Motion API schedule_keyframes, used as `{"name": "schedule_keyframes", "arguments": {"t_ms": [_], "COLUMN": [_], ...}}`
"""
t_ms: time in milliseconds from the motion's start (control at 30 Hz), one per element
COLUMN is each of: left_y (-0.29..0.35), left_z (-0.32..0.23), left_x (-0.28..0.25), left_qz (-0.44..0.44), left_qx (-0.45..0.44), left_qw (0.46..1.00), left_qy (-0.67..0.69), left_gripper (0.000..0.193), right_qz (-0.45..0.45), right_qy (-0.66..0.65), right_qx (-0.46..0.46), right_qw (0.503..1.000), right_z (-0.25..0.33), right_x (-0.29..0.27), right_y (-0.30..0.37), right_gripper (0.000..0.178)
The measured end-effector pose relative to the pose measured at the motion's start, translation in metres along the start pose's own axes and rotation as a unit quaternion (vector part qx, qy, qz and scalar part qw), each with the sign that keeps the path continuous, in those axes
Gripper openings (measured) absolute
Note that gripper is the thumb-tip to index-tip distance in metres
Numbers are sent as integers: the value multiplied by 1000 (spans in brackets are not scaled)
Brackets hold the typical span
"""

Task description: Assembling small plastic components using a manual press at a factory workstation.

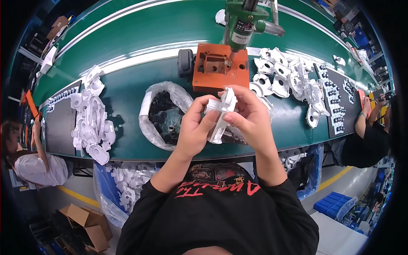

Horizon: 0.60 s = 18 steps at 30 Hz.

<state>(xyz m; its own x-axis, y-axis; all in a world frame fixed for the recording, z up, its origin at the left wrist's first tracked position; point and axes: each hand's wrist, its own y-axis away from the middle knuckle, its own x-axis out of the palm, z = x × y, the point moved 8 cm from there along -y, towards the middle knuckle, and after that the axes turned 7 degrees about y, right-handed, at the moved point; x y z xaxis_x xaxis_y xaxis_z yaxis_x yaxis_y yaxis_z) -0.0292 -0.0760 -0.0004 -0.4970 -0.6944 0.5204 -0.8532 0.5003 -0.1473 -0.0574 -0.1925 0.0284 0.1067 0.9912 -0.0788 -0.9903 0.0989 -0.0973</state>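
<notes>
Between my two hands, above the near edge of the green bench, is a white moulded plastic part with a ribbed side, held tilted upright. My left hand grips it from the left, thumb and fingers closed. On the other side my right hand has its thumb pressed against the part and its fingers curled behind. Just beyond the hands stands an orange fixture block under a green hand press. A clear plastic bag with small black pieces lies open left of my hands.
White plastic parts are heaped at left and right. A black box-shaped object touches the fixture's left side. Blue-lined bins of white parts stand below the bench edge. Co-workers sit at both sides, near black mats with small dark pieces.
</notes>
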Motion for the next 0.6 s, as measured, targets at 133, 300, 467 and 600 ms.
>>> {"name": "schedule_keyframes", "arguments": {"t_ms": [133,300,467,600], "left_y": [-1,4,7,6], "left_z": [0,11,-2,-8], "left_x": [5,4,11,15], "left_qz": [3,9,-17,49], "left_qx": [-19,-40,22,17], "left_qw": [999,997,1000,998], "left_qy": [42,62,-7,42], "left_gripper": [34,34,36,60], "right_qz": [24,5,7,-9], "right_qy": [-25,-32,3,-95], "right_qx": [5,-9,18,8], "right_qw": [999,999,1000,995], "right_z": [1,6,0,5], "right_x": [1,3,5,-2], "right_y": [0,0,0,2], "right_gripper": [54,52,49,50]}}
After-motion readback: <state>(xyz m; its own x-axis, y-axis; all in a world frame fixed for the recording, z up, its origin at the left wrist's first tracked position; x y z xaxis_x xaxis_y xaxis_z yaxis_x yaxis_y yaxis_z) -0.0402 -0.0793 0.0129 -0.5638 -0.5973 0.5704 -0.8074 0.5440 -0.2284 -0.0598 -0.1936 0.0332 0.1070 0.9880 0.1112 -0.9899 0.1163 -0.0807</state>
